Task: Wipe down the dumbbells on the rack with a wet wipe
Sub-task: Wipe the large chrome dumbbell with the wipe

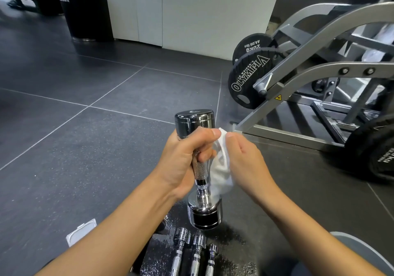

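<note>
- Two bare hands are working together over the dark tiled floor (85,147), holding one chrome dumbbell (199,167) upright in the air.
- The left hand (183,160) is closing firmly around the upper part of the knurled handle, its fingers wrapping fully around it just under the top head.
- The right hand (245,160) is pinching a white wet wipe (220,169) between thumb and fingers, the rest of the hand staying loosely curled; the wipe is hanging against the right side of the handle and reaching down to the lower head.
- A small logo is showing on the top face of the dumbbell, too faint to read.
- Three smaller chrome dumbbells (197,254) are lying side by side on a dark speckled mat (157,258) at the bottom edge of the view, directly below the held one.
- A pale plastic lid (80,232) is lying on the floor to the left of that mat.
- Two black weight plates are hanging on a grey steel machine (319,68) to the right: the nearer plate (248,79) is reading "JOE WEIDER'S OLYMPIA", the farther plate (253,45) "20KG 44.09 lbs", seen upside down.
- A yellow warning sticker (277,97) is sitting on the machine's frame.
</note>
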The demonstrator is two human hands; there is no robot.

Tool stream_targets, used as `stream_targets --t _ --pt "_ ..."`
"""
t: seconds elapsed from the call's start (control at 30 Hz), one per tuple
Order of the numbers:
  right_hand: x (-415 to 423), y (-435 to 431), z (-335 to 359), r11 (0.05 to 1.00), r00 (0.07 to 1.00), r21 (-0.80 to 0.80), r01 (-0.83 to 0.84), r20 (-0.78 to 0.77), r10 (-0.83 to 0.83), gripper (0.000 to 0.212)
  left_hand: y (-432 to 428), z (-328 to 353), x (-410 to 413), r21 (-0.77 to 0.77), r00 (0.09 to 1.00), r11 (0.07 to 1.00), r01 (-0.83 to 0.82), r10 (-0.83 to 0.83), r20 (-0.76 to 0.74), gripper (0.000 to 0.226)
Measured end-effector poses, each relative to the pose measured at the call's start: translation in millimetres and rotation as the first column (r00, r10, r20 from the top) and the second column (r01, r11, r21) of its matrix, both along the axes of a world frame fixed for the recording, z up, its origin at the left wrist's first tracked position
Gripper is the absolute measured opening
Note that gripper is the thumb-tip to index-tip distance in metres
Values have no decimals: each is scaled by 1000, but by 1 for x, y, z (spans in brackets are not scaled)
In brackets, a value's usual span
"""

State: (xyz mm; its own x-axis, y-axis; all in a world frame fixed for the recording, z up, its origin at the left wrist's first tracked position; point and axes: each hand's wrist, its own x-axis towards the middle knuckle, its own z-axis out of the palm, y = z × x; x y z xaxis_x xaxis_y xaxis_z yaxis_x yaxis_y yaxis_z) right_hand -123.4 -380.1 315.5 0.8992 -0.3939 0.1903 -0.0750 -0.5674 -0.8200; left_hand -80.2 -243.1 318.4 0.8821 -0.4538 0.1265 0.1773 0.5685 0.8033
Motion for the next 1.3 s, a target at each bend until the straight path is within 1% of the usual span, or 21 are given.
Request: stream_targets --t 0.1,0.2,0.27,0.33,0.4,0.43,0.47,0.53,0.57,0.6,0.73,0.8,0.83,0.9,0.93,1.0,1.03,1.1,1.17,1.23,1.3 --pt "-5 9 -7 984 981 87 -156 -102 165 39 0 2 3 -41 999 999 -35 34 -23 35" --pt "-10 16 -11 928 887 54 -369 -277 369 36 -1 4 7 -88 990 992 -88 78 -116 33" --pt "-12 13 -7 903 865 79 -421 -264 427 33 0 5 12 -129 978 983 -129 104 -181 32" --pt "-12 5 -4 886 878 270 -377 -202 435 31 2 5 16 -159 970 977 -140 104 -218 30" --pt "-12 -3 0 831 871 422 -363 -164 464 28 5 7 18 -166 967 974 -151 111 -229 31" --pt "-12 -7 1 820 837 375 -432 -172 520 28 7 7 20 -160 965 973 -165 126 -230 31" --pt "-13 -10 2 813 785 243 -529 -222 578 28 8 7 21 -155 963 971 -180 142 -228 32" --pt "-18 -14 2 737 677 4 -676 -391 623 22 11 7 24 -151 960 967 -204 168 -224 32" --pt "-18 -15 2 719 661 -42 -694 -434 612 19 12 7 25 -151 959 965 -212 176 -222 31" --pt "-18 -14 1 723 659 -24 -691 -433 615 16 13 7 26 -149 957 964 -221 185 -222 31" --pt "-11 -9 -6 735 646 254 -629 -355 676 24 14 7 25 -172 942 957 -232 177 -286 30" --pt "-7 -8 -14 697 635 482 -530 -319 704 27 13 10 22 -217 931 949 -229 148 -335 35" --pt "-5 -7 -19 624 607 633 -457 -291 740 35 13 11 21 -239 926 943 -230 137 -352 36" --pt "-4 -2 -24 391 499 877 -281 -214 840 49 13 12 20 -285 923 931 -226 111 -369 29" --pt "-5 2 -23 312 444 925 -219 -190 876 54 13 13 20 -314 924 924 -219 93 -372 28" --pt "-8 8 -22 224 374 959 -172 -147 916 60 15 12 22 -372 922 904 -212 60 -382 29" --pt "-8 8 -23 195 372 968 -161 -123 920 62 16 11 24 -393 923 896 -207 45 -383 27" --pt "-9 10 -20 154 420 979 -133 -85 903 61 19 11 27 -424 924 884 -199 25 -383 24" --pt "-10 10 -17 145 532 985 -92 -74 843 58 21 13 29 -438 920 871 -221 36 -391 25" --pt "-13 15 -18 172 675 982 -83 -71 734 61 22 15 33 -433 906 858 -278 84 -414 28" --pt "-17 22 -17 259 780 954 -153 -44 624 61 26 16 38 -437 885 833 -340 126 -449 31"
